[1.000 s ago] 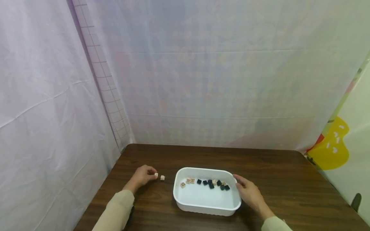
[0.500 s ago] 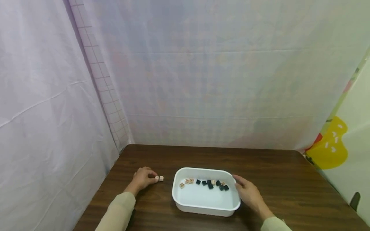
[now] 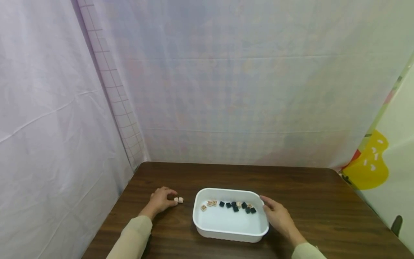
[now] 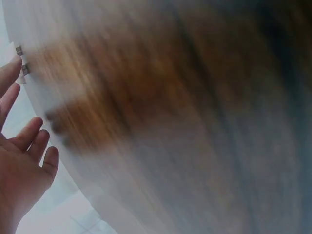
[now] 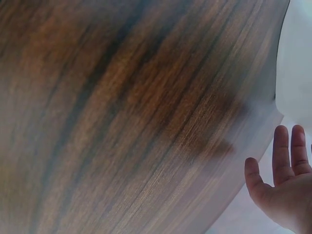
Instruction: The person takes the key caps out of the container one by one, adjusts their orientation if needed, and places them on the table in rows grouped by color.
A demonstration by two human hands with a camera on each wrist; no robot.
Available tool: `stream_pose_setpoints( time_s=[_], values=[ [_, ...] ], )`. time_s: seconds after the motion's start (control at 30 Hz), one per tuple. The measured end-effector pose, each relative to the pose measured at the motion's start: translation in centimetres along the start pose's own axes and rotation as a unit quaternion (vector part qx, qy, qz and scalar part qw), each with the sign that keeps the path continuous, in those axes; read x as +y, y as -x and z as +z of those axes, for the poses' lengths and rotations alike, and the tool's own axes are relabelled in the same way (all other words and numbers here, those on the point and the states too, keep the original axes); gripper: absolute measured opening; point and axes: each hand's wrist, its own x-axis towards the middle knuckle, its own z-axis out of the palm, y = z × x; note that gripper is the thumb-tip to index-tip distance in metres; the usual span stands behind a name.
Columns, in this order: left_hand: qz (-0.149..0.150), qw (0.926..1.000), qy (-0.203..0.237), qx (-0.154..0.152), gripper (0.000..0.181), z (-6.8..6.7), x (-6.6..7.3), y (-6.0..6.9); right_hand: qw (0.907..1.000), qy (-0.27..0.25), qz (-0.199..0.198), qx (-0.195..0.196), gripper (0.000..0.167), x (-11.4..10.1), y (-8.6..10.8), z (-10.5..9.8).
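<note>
A small pale block (image 3: 176, 200) stands on the table between the thumb and index finger of my left hand (image 3: 159, 201), which pinches it. Right beside it, a second pale block (image 3: 181, 200) sits close enough that I cannot tell whether they touch. In the left wrist view both blocks show dark marks, and the other fingers are spread loosely. My right hand (image 3: 279, 216) rests its fingertips against the right rim of a white rectangular tub (image 3: 231, 234); its fingers look fairly straight in the right wrist view. Inside the tub lie several black pieces (image 3: 235, 208) and several tan marked pieces (image 3: 209, 203).
The brown wood-grain table (image 3: 307, 201) carries the tub near its middle. Behind it hangs a pale curtain (image 3: 233, 108), with another white sheet (image 3: 55, 136) at the left. A yellow printed shape (image 3: 368, 169) shows on the right-hand sheet.
My left hand has come down slightly and brought its block close beside the other pale block. The right hand and the tub stay in place.
</note>
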Motion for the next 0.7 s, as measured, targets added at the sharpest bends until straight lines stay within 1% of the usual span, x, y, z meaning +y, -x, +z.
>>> stream_pose_setpoints(
  time_s=[0.13,0.33,0.4,0.6,0.7],
  values=[
    [0.003,1.0000,0.003,0.003,0.038,-0.1,0.4,-0.2,1.0000,0.001,0.000,0.000,0.043,0.0,0.0,0.0],
    [0.012,0.9995,0.028,0.000,0.038,-0.7,1.5,-0.6,1.0000,0.002,0.002,-0.004,0.043,0.0,-0.1,-0.1],
    [0.021,0.9993,0.032,0.003,0.036,-0.9,2.0,-0.7,1.0000,0.000,-0.001,-0.004,0.044,0.0,-0.1,-0.2],
    [0.059,0.9971,0.040,0.028,0.031,-0.9,3.7,-1.0,0.9999,-0.011,-0.009,-0.006,0.046,0.0,-0.1,-0.4],
    [0.068,0.9960,0.049,0.030,0.028,-0.8,4.7,-1.0,0.9999,-0.006,-0.007,-0.010,0.044,-0.1,-0.3,-0.5]
  ],
)
